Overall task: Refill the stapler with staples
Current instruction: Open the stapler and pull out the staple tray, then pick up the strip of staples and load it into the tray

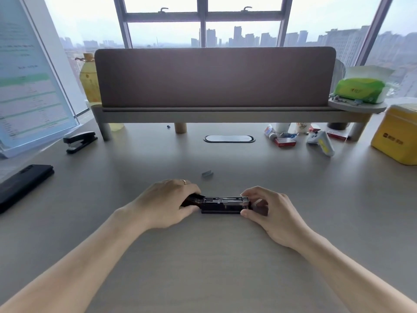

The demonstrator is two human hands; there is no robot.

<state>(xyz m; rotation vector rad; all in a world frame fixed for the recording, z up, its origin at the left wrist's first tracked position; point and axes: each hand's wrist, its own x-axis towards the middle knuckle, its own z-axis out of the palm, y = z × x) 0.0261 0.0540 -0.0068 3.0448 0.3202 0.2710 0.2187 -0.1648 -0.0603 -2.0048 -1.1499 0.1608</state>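
A small black stapler [222,204] lies sideways on the desk in front of me, its top showing a metal channel. My left hand [168,203] grips its left end, covering that part. My right hand [269,207] pinches its right end between thumb and fingers. A short strip of grey staples [207,173] lies loose on the desk just beyond the stapler, touched by neither hand.
A second, larger black stapler [80,141] sits far left near a document stand [29,86]. A black case [22,186] lies at the left edge. Red staple boxes [284,141], small items and a yellow tin [396,136] crowd the back right under the shelf [214,112].
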